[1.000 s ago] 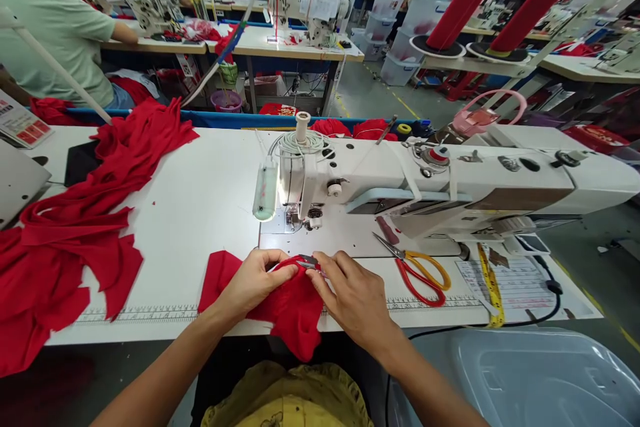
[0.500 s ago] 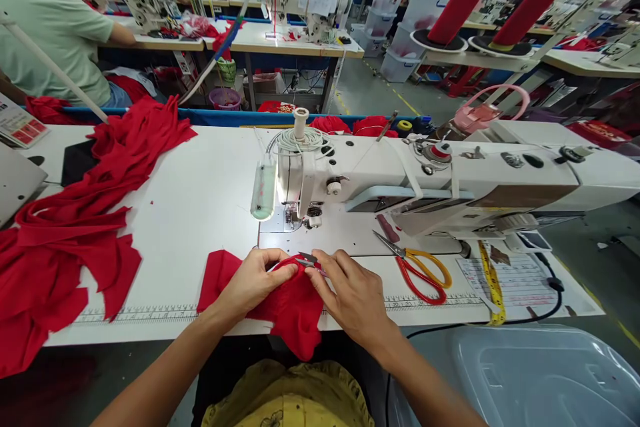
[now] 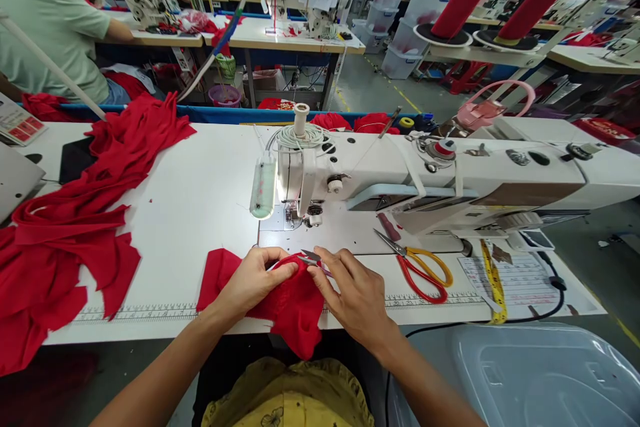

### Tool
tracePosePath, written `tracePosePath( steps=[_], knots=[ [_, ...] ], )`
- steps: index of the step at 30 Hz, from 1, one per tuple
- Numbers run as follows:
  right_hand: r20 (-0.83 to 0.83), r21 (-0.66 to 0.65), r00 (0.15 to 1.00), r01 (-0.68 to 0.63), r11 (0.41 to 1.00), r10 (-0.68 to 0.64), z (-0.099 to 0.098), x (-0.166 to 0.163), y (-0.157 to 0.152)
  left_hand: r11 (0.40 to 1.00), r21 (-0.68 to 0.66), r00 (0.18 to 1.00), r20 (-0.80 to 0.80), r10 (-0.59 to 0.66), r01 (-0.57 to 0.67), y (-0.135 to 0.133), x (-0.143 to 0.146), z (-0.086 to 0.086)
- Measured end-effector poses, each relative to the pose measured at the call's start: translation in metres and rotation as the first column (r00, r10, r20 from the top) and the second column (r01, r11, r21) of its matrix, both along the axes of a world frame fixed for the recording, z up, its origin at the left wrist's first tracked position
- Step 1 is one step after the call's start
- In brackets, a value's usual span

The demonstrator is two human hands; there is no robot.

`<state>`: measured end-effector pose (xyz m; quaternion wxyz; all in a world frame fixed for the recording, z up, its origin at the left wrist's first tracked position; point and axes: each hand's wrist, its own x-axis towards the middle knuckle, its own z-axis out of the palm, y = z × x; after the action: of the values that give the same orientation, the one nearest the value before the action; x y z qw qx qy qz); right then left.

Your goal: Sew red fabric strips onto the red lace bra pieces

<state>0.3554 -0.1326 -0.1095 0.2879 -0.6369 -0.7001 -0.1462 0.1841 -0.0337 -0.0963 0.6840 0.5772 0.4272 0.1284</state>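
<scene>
A small piece of red fabric (image 3: 293,310) lies at the table's front edge and hangs over it. My left hand (image 3: 253,282) is closed on its top edge, pinching it up. My right hand (image 3: 353,293) is closed on a small thread snipper (image 3: 310,257), whose blades point left at the pinched edge. The white sewing machine (image 3: 425,177) stands just behind my hands, its needle area (image 3: 300,217) lit by a lamp.
Scissors (image 3: 420,267) with red and yellow handles lie right of my hands, with a yellow tape measure (image 3: 493,280) beyond. A heap of red fabric pieces (image 3: 75,213) covers the table's left side. A grey plastic bin (image 3: 525,373) stands at the lower right. Another person (image 3: 55,33) sits at the back left.
Both hands and the snipper stay on the fabric's top edge with only slight shifts. The view has tilted a little.
</scene>
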Motion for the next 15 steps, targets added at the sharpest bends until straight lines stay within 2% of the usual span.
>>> tracePosePath(
  steps=[7, 15],
  knots=[
    [0.062, -0.032, 0.998, -0.003, 0.999, 0.005, -0.0027, 0.0, 0.0, 1.0, 0.014, 1.0, -0.011, -0.002, 0.002, -0.0001, 0.0007, 0.0005],
    [-0.021, 0.035, 1.0, 0.002, 0.999, -0.001, -0.0053, 0.0002, 0.0001, 1.0, 0.015, 1.0, 0.004, -0.002, 0.002, -0.0006, -0.0006, 0.0001]
  ],
)
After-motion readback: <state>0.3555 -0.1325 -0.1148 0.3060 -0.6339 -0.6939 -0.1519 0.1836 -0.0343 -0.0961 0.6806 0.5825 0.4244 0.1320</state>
